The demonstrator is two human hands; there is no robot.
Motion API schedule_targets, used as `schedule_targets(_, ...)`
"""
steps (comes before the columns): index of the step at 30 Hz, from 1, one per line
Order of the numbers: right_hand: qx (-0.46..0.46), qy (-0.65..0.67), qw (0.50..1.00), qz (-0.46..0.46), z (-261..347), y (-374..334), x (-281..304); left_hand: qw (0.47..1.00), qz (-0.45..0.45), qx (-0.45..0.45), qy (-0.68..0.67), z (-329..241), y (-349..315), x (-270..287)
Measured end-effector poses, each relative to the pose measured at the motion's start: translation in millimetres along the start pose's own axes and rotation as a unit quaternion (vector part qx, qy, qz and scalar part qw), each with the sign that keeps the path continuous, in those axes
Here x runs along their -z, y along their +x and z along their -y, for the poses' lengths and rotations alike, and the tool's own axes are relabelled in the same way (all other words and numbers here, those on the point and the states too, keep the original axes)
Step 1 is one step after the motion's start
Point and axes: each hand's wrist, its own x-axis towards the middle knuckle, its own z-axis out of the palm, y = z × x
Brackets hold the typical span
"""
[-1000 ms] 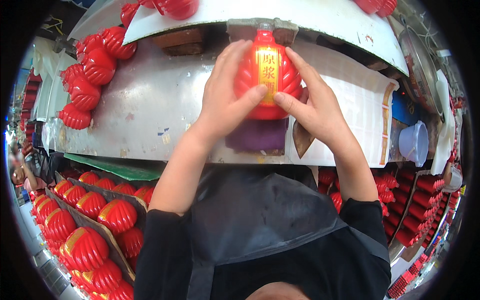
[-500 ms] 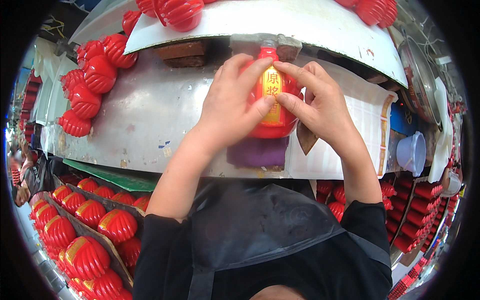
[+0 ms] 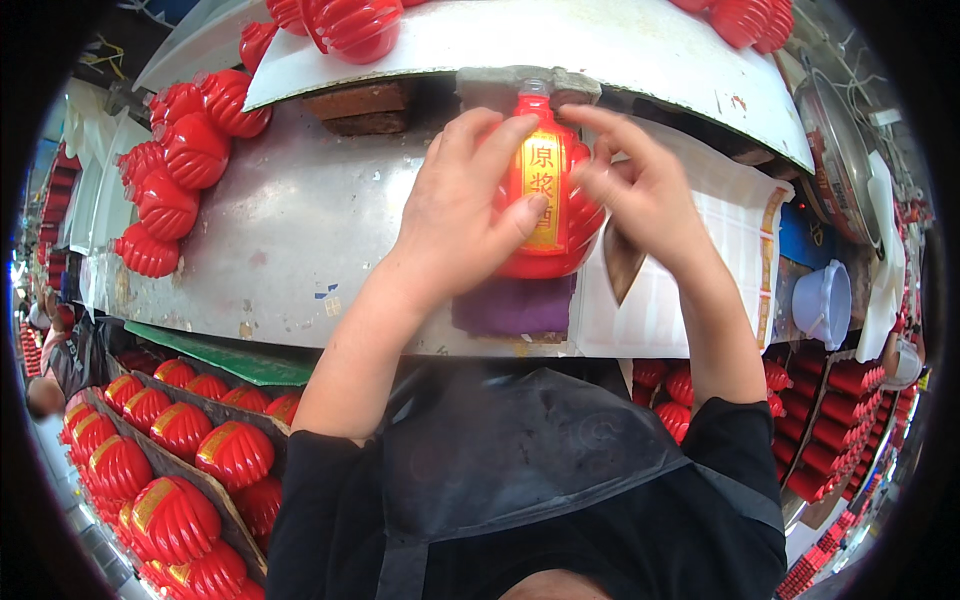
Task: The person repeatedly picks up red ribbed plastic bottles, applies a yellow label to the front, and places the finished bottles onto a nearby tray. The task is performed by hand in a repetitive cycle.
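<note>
A red ribbed glass bottle (image 3: 585, 222) with a clear neck lies on a folded purple cloth (image 3: 515, 308), its neck pointing away from me. Down its front runs a yellow label (image 3: 541, 190) with red characters. My left hand (image 3: 455, 195) grips the bottle's left side, thumb and index finger on the label's left edge. To the right, my right hand (image 3: 635, 180) is raised just off the label, thumb and index finger apart and slightly blurred. From under its curled fingers juts a flat pointed blade (image 3: 624, 268), which appears held in the palm.
Red bottles (image 3: 195, 150) stand at the far left of the metal table (image 3: 300, 220). A white raised board (image 3: 560, 35) with more bottles spans the back. Label sheets (image 3: 690, 290) lie at right, near a pale blue bucket (image 3: 823, 305). Labelled bottles (image 3: 235, 450) fill crates below left.
My right thumb and index finger have come off the label and opened, and the blade has shifted slightly with that hand. My left hand and the bottle stay nearly in place.
</note>
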Motion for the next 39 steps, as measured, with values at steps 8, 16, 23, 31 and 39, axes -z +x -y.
schedule_targets(8,-0.050,0.192,0.979,0.036,22,23,35,1.000,0.001,0.011,-0.019,-1,0,-1)
schedule_targets(16,0.313,-0.207,0.919,-0.119,27,34,14,0.993,-0.040,0.043,-0.102,5,-7,-8)
schedule_targets(23,0.472,-0.195,0.859,0.032,26,-45,-27,0.940,-0.040,0.119,-0.317,11,-14,-12)
schedule_targets(31,0.099,-0.096,0.987,-0.082,35,-23,0,0.912,-0.004,0.225,-0.343,1,11,-1)
schedule_targets(39,0.117,-0.185,0.973,-0.068,17,-15,-23,0.965,-0.017,0.189,-0.182,0,30,-11)
